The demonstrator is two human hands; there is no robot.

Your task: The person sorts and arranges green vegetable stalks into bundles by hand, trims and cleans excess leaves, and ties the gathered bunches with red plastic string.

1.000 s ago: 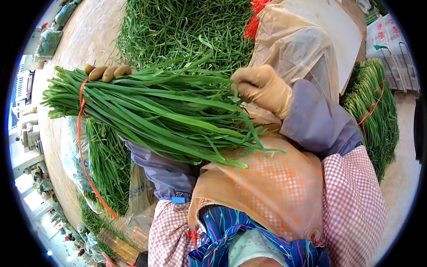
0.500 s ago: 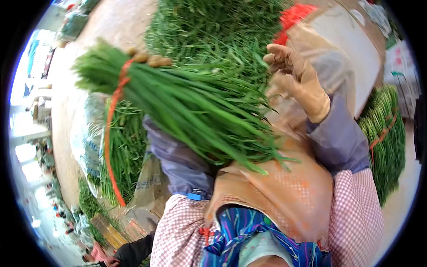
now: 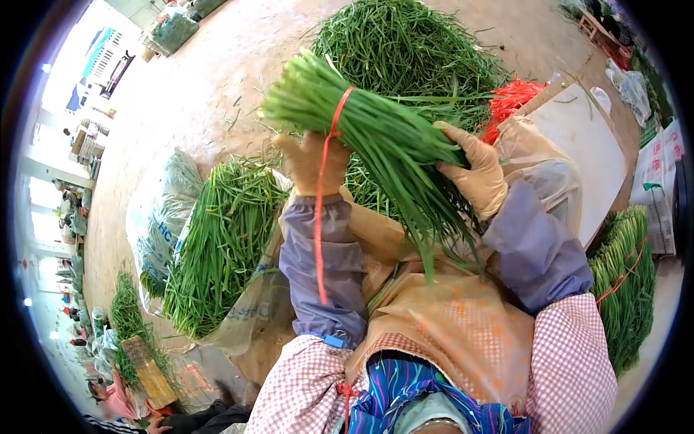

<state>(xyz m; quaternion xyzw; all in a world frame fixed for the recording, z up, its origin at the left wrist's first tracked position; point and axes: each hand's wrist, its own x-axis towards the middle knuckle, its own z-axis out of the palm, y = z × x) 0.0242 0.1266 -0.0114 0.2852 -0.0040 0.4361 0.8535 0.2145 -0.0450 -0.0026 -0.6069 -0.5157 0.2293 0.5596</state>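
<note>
A bundle of garlic chives [image 3: 390, 134] is held up in front of me, stem ends at upper left and leaf tips drooping to lower right. Around it near the stem end runs a red tie strip [image 3: 337, 119], whose long tail hangs over my left sleeve. My gloved left hand [image 3: 312, 165] is closed on the bundle from below, beside the strip, its fingertips hidden behind the stems. Toward the leafy end, my gloved right hand [image 3: 473, 170] grips the bundle, fingers over the top and thumb underneath.
A heap of loose greens [image 3: 408, 54] lies ahead on the floor. To the left is a pile of chives [image 3: 224, 246] by a plastic bag [image 3: 170, 217]. Red strips [image 3: 513, 101] and a white board [image 3: 578, 137] are at right, with tied chives [image 3: 625, 289] below. A person [image 3: 119, 398] sits at lower left.
My right hand, earlier apart from the bundle with fingers spread, now grips its leafy end. The bundle and my left hand have shifted to the right in view, and the camera view has shifted too.
</note>
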